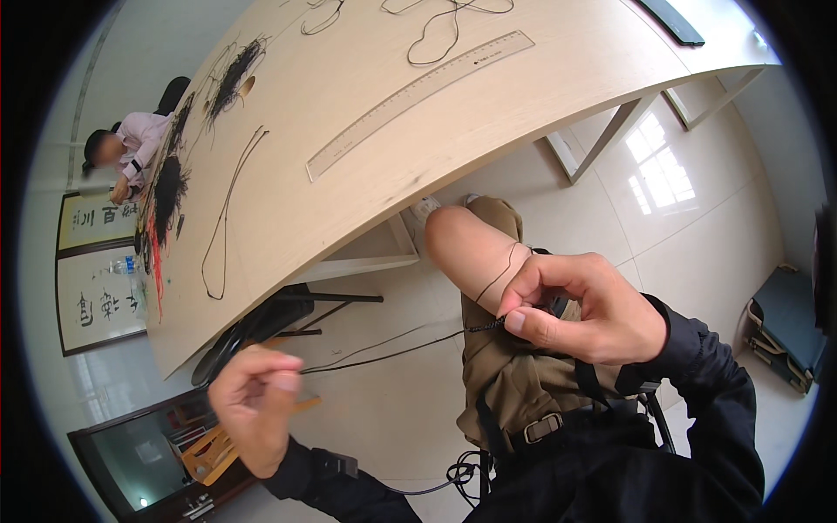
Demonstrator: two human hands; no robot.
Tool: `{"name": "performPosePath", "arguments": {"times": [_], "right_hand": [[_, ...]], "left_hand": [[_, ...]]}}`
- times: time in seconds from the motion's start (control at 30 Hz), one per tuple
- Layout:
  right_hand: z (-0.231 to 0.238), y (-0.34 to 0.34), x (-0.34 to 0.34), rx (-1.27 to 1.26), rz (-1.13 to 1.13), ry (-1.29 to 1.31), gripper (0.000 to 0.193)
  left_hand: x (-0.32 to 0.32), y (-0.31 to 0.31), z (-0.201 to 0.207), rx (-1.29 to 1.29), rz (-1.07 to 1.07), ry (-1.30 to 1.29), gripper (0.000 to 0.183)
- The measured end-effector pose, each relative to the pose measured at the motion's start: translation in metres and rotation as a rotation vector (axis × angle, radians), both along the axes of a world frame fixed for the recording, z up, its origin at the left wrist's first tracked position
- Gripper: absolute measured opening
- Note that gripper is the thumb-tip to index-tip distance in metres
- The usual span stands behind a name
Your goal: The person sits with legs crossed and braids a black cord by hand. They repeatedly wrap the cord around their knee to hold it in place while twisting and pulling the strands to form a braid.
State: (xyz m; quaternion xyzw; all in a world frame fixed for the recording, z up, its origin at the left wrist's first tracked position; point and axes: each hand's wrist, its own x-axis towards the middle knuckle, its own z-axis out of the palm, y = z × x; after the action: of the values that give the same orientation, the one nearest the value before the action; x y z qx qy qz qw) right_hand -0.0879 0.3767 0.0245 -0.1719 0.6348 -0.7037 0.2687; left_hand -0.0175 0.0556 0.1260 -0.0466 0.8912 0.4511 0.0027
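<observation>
A thin black cord (392, 354) stretches between my two hands above the floor and my lap. My right hand (588, 309) pinches its thicker braided section (486, 328) between thumb and fingertips, over my bent knee. A thin strand loops from that hand across the bare knee (475, 253). Farther left and lower, my left hand (257, 397) is closed at the fingertips, where the cord's strands run into its grip; the hand is slightly blurred.
A pale wooden table (331, 96) curves ahead. It bears a clear ruler (418, 98), a looped dark cord (260, 136), black thread bundles (234, 78) and red threads (157, 253). Another person (144, 139) sits at its far left. A dark green case (785, 327) stands right.
</observation>
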Motion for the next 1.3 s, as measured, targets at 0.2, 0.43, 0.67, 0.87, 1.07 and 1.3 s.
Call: {"name": "performPosePath", "arguments": {"times": [0.2,0.43,0.67,0.87,1.07,1.3], "right_hand": [[0.001,-0.005,0.003,0.017,0.007,0.078,0.013],[-0.002,-0.002,0.006,0.093,-0.077,0.208,0.011],[-0.003,0.000,0.006,0.144,-0.136,0.295,0.011],[0.000,-0.001,0.005,0.198,-0.131,0.296,0.012],[-0.003,-0.004,0.007,0.121,-0.161,0.109,0.014],[-0.014,-0.006,0.008,-0.065,-0.142,-0.292,0.023]], "left_hand": [[-0.014,0.059,-0.045,0.066,-0.153,0.183,0.047],[-0.020,0.087,-0.086,0.470,-0.320,-0.155,0.023],[-0.019,0.098,-0.087,0.465,-0.191,-0.148,0.017],[-0.022,0.104,-0.088,0.385,-0.139,-0.093,0.011],[-0.023,0.113,-0.091,0.392,-0.113,-0.006,0.009],[-0.025,0.119,-0.101,0.305,-0.106,0.132,0.013]]}}
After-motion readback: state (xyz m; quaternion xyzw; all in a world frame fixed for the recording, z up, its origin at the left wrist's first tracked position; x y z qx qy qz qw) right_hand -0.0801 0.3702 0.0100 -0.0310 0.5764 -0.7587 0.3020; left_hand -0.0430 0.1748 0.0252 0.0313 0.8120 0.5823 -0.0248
